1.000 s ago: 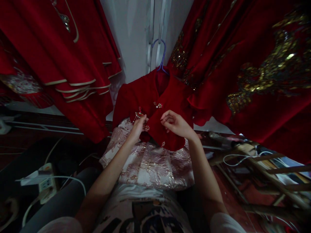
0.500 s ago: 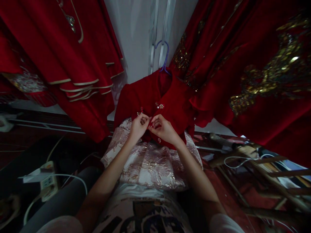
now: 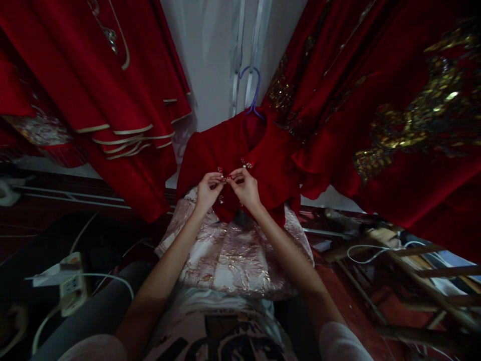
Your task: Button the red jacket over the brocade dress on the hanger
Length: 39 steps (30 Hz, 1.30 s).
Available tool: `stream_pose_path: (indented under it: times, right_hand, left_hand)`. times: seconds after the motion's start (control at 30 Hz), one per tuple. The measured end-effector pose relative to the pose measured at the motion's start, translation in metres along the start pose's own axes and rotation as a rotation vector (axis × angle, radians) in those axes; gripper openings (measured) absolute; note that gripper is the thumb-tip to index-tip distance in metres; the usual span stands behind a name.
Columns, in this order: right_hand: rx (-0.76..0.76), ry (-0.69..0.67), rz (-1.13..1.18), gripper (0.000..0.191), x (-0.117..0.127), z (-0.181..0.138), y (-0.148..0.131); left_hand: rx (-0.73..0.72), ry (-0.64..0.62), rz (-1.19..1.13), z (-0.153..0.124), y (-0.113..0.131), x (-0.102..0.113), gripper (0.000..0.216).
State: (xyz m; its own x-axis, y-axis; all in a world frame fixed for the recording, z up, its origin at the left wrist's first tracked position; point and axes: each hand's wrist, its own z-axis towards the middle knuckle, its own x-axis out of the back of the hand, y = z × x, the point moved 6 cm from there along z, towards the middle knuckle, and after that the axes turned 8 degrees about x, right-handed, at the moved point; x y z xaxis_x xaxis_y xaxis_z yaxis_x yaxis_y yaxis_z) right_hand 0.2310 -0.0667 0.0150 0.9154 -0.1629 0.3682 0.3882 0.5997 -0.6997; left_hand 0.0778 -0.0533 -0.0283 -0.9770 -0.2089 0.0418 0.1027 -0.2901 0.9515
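On the soft-looking, light red jacket, a beaded ornament is pinched by left hand and right hand; judged fragile, best gripped by its edges.

L/R hands adj., pinch grip

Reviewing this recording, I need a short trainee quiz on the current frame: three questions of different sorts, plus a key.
1. Multiple choice: What shows just below the hem of the red collared fabric jacket in the picture?
A) a blue towel
B) pale pink-and-white brocade fabric with shiny threads
C) a green plastic tray

2. True or false: The bare left hand and bare right hand are close together at the jacket's front.

3. Fill the blank: The white rectangular power strip is on the person's ____ side.

Key: 1 B; 2 true; 3 left.
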Motion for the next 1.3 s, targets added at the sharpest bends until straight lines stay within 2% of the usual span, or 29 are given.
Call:
stream_pose_path:
  times: [0.2, 0.5, 0.77, 0.93, 1.03, 1.17, 1.3]
  right_hand:
    - [-0.001, 0.042, -0.011, 0.008, -0.011, 0.005, 0.000]
    - [0.018, 0.039, -0.047, 0.005, -0.014, 0.003, -0.005]
    - [-0.008, 0.053, 0.075, 0.007, -0.011, 0.003, -0.004]
    - [-0.067, -0.085, 0.132, 0.011, 0.005, -0.014, -0.003]
    - [-0.084, -0.234, 0.027, 0.009, 0.020, -0.029, 0.000]
    - [-0.178, -0.581, -0.104, 0.013, 0.021, -0.047, 0.014]
    - [-0.251, -0.670, -0.187, 0.020, 0.011, -0.054, 0.027]
  left_hand:
    - [0.032, -0.012, -0.053, 0.002, 0.004, 0.001, 0.030]
    - [0.032, 0.006, -0.039, 0.005, 0.006, 0.008, 0.027]
    - [-0.037, -0.088, 0.062, 0.009, 0.012, 0.009, 0.023]
    - [-0.013, -0.052, 0.171, -0.013, 0.000, 0.016, 0.017]
    - [0.012, -0.169, 0.281, -0.030, -0.006, 0.014, 0.014]
    - [0.074, -0.291, 0.323, -0.045, -0.007, 0.012, 0.018]
    - [0.137, -0.341, 0.321, -0.052, -0.007, 0.008, 0.028]
